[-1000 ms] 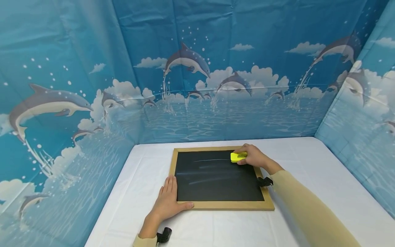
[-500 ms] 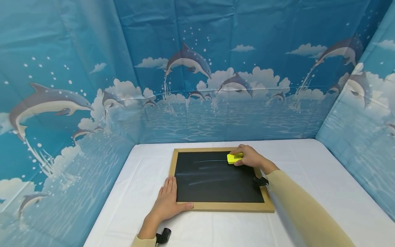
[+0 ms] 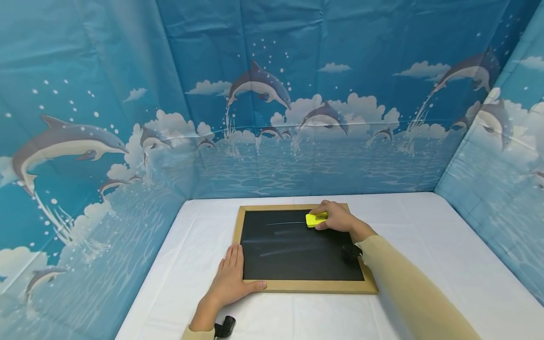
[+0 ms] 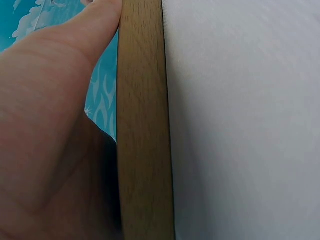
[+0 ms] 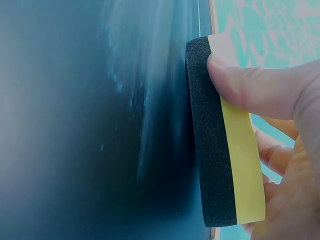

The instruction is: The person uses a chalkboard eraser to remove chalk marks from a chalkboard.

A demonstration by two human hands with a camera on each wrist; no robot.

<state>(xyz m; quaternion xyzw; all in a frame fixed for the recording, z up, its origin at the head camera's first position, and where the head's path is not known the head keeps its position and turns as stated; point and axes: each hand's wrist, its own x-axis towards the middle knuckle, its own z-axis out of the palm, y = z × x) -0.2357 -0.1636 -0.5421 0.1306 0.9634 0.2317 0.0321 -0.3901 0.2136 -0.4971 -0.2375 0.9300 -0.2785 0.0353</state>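
A small blackboard in a wooden frame lies on the white-covered table, with a thin chalk line near its top and pale smears lower down. My right hand grips a yellow eraser between thumb and fingers, at the board's upper right. In the right wrist view the eraser's black felt side faces the board surface. My left hand lies flat at the board's lower left corner, its fingers straight along the left edge and the thumb on the bottom frame.
White cloth covers the table around the board. A blue curtain printed with dolphins stands behind and at both sides. Each wrist carries a small black camera, such as the left one.
My right hand has slid the eraser leftward along the upper part of the board, and the visible chalk line is shorter at its right end. The left hand has stayed in place.
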